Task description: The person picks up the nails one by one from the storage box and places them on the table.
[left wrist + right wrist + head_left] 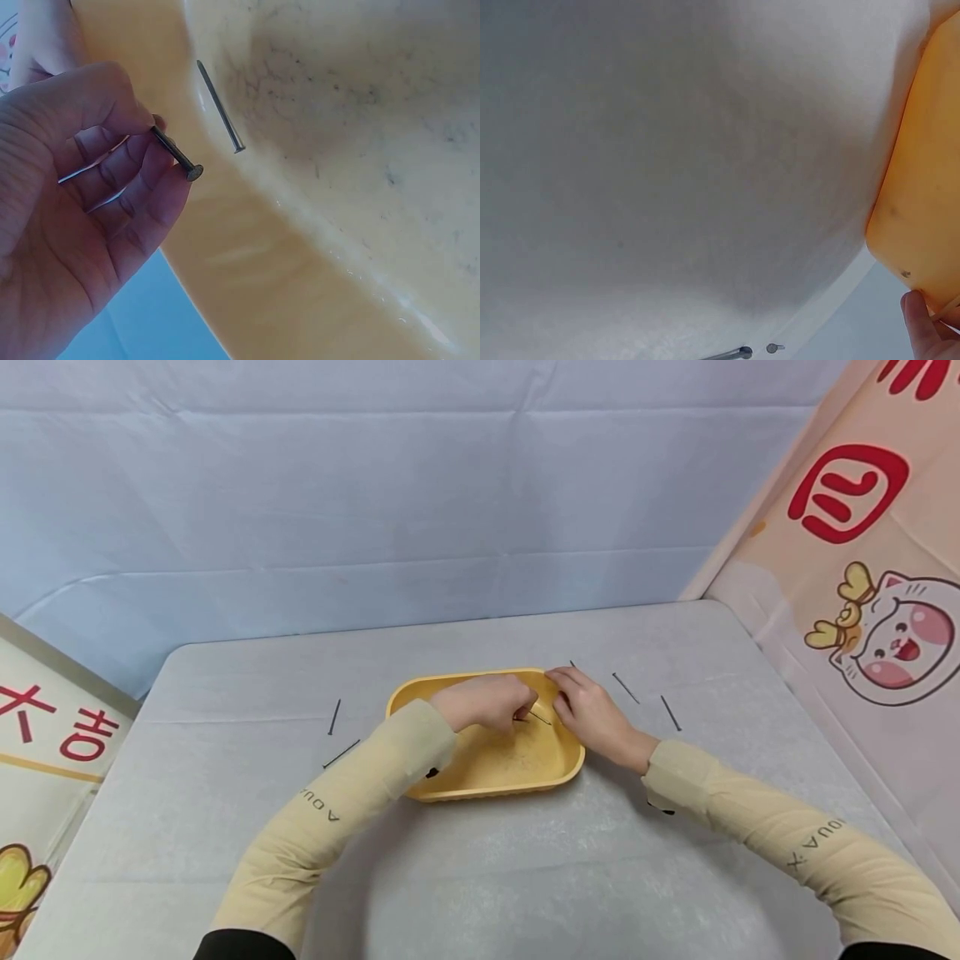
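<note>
My left hand (491, 700) is over the yellow tray (487, 792), pinching a nail (176, 154) between thumb and fingers, its flat head pointing away from the fingertips. A second nail (221, 109) lies inside the tray, close to the curved wall. My right hand (596, 714) holds the tray's rim near its far right corner. In the right wrist view, fingertips (922, 322) sit against the tray's outer wall (926, 165).
Left of the tray, two nails (334, 717) lie apart on the grey tabletop (480, 877). More nails (626, 688) are scattered to the right, one partly hidden behind the right hand. A pale cloth backdrop (375, 510) hangs behind; printed sheets (862, 610) stand at the sides.
</note>
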`<state>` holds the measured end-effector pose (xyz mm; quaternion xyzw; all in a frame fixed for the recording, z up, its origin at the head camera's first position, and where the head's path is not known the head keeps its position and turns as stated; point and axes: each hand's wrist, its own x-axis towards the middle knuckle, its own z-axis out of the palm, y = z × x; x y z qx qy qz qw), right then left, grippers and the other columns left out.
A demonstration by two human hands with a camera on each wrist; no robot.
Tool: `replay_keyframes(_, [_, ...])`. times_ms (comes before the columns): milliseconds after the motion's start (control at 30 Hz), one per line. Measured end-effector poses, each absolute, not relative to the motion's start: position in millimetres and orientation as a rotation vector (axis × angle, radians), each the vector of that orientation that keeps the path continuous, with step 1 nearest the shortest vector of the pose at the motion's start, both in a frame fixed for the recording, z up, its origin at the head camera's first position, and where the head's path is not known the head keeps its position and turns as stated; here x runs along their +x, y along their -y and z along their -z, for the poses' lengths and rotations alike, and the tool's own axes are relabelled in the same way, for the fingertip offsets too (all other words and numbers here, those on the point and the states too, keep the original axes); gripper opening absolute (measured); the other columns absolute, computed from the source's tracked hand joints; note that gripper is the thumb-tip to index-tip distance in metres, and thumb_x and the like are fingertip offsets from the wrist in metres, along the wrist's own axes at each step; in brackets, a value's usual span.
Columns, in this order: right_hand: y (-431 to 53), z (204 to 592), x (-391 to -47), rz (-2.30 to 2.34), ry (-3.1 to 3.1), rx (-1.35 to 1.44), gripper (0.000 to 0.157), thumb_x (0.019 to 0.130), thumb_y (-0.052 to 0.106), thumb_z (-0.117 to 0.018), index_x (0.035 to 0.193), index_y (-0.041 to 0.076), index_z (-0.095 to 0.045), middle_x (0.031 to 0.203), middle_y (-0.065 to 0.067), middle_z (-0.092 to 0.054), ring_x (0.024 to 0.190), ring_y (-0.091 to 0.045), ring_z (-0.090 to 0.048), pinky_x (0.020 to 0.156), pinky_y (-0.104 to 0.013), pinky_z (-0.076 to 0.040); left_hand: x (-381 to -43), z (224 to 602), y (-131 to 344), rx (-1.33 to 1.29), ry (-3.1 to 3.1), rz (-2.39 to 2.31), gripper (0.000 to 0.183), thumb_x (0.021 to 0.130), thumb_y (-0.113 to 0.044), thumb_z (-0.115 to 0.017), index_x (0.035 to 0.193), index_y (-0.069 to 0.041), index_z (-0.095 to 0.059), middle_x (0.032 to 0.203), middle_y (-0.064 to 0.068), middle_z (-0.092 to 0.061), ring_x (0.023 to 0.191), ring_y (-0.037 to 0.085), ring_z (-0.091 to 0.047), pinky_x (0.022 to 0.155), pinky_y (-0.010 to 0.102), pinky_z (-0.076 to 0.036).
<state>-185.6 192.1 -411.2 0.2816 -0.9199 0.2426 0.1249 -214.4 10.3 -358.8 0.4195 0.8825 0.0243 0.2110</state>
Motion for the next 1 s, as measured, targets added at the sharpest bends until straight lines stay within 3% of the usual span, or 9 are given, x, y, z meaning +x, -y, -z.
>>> replay_keyframes(600, [-191,412,-187,-0.715,2.660,0.819,0.031,0.086,-0.001,-0.050,0.116,-0.009,-0.055,0.115,-0.020,-0.054,0.103,-0.031,-0.055,0.083,-0.039,-0.049,-217,353,-5,1.156,-2.462,-0.151,0.017,0.074,0.001,-0.061,0.090,-0.006,-0.060,0.075,-0.002,-0.051,0.064,0.010,-0.042,0.057,0.019,-0.034])
replay_keyframes(1000, [-191,412,-187,-0.704,2.664,0.824,0.031,0.086,-0.001,-0.052,0.115,-0.009,-0.055,0.115,-0.020,-0.053,0.100,-0.030,-0.056,0.078,-0.037,-0.051,-220,345,-2,1.134,-2.467,-0.208,0.016,0.079,-0.004,-0.062,0.095,-0.004,-0.061,0.078,-0.001,-0.054,0.065,0.011,-0.044,0.058,0.020,-0.036])
